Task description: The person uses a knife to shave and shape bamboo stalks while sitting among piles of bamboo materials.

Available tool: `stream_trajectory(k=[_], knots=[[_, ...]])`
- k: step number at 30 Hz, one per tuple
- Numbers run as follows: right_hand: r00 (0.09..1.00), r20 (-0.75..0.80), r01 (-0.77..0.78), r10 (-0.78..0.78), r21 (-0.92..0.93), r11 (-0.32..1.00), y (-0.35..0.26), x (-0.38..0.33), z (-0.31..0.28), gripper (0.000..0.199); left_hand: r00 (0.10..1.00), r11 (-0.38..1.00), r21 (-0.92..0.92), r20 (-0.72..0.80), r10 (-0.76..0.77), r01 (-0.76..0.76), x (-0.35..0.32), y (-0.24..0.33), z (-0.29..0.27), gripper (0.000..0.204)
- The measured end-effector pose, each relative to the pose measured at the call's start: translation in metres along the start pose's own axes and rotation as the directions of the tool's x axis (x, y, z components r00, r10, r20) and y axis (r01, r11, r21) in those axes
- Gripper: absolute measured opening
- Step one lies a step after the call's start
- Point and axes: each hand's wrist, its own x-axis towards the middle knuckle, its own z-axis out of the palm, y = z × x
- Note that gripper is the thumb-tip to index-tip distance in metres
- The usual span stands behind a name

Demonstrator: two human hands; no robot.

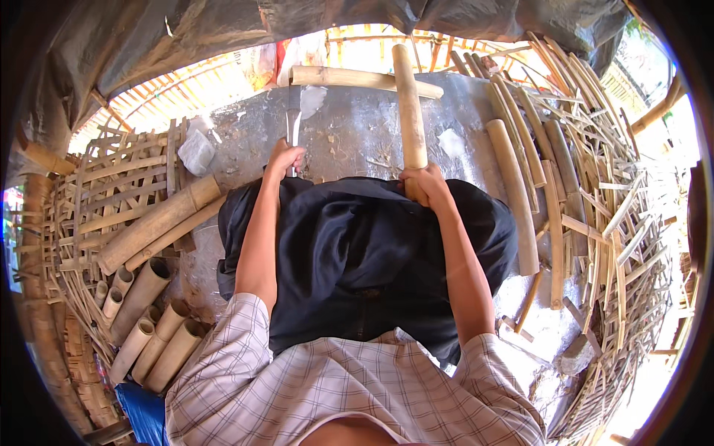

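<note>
A seated person's left hand (285,157) closes around the handle of a knife (293,119), blade pointing away over the grey floor (349,126). The right hand (422,186) grips one bamboo pole (408,104) at its near end, held at the knees. A second pole (357,78) lies crosswise beyond it. About seven cut bamboo tubes (152,327) lie bundled at the left, and split strips (610,215) pile at the right.

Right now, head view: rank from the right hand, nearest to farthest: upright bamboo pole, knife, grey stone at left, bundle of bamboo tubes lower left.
1. Upright bamboo pole: gripped in the right hand, rising away from it.
2. Knife: to the left, held by the left hand.
3. Grey stone: farther left, on the grey surface.
4. Bundle of bamboo tubes: lower left, beside the person's left elbow.
</note>
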Motion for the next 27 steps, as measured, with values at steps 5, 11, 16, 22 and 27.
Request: stream_trajectory(k=[5, 11, 16, 22, 27], knots=[[0.966, -0.056, 0.212, -0.252, -0.381, 0.900, 0.015, 0.023, 0.008, 0.028, 0.996, 0.997, 0.007, 0.055, -0.074, 0.074, 0.006, -0.009, 0.004, 0.015], [0.940, -0.138, 0.255, -0.311, -0.318, 0.913, 0.023, 0.031, 0.001, 0.035, 0.957, 0.921, 0.287, -0.039, 0.288, -0.265, -0.001, 0.015, 0.005, 0.011], [0.962, -0.153, 0.219, -0.225, -0.052, 0.974, -0.003, -0.002, -0.004, 0.030, 0.873, 0.619, 0.719, -0.032, 0.486, -0.317, -0.048, 0.043, 0.010, 0.027], [0.989, -0.088, 0.102, -0.123, -0.216, 0.971, 0.003, -0.001, -0.006, 0.035, 0.968, 0.183, 0.981, 0.020, 0.252, -0.068, -0.100, 0.124, -0.041, 0.043], [0.955, -0.115, 0.153, -0.274, -0.598, 0.787, 0.014, -0.002, 0.019, 0.045, 0.979, -0.033, 0.996, 0.093, 0.179, -0.089, -0.110, 0.119, -0.080, 0.045]])
